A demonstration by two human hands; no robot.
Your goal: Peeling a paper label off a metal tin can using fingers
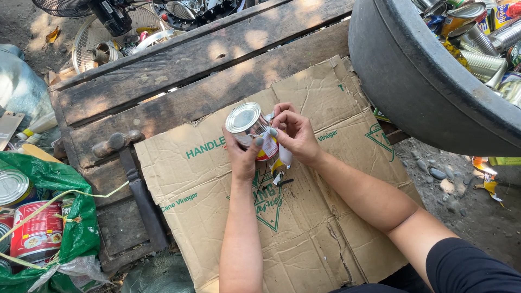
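A silver tin can (245,120) with a partly torn red and white paper label is held above a flattened cardboard sheet (304,217). My left hand (242,154) grips the can from below and the side. My right hand (294,134) pinches the loose label at the can's right side, and a strip of it hangs down. Small scraps of label lie on the cardboard just under the can.
A hammer (127,163) lies on the worn wooden planks (179,70) left of the cardboard. A big dark tub (412,81) of bare cans stands at top right. A green sack (70,217) with labelled cans sits at bottom left. Fan parts lie at the top.
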